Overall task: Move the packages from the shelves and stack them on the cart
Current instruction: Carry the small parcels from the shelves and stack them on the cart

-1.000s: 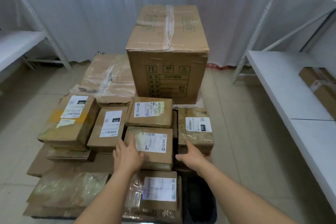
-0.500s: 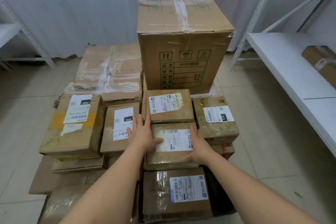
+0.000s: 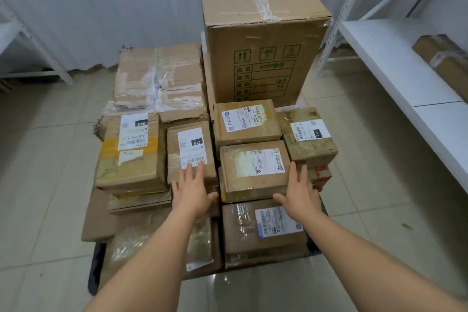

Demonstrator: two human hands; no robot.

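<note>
A small taped brown package [image 3: 254,168] with a white label lies on top of the stack on the cart [image 3: 94,271]. My left hand [image 3: 193,189] is flat and open just left of it, fingers over the neighbouring labelled box [image 3: 188,152]. My right hand [image 3: 298,191] is open at the package's right front corner, thumb near its front edge. Neither hand grips anything. Around it sit more labelled packages, one in front [image 3: 263,232], one behind [image 3: 247,121], one to the right [image 3: 307,134]. A tall carton [image 3: 263,33] stands at the back.
A white shelf [image 3: 395,68] runs along the right with one brown package [image 3: 445,58] on it. Another white shelf frame [image 3: 33,43] stands at the far left. A flat taped box [image 3: 159,78] lies back left on the cart. Tiled floor surrounds the cart; white curtains hang behind.
Both hands have slid off the small package and spread to its two sides. The camera has moved closer to the stack.
</note>
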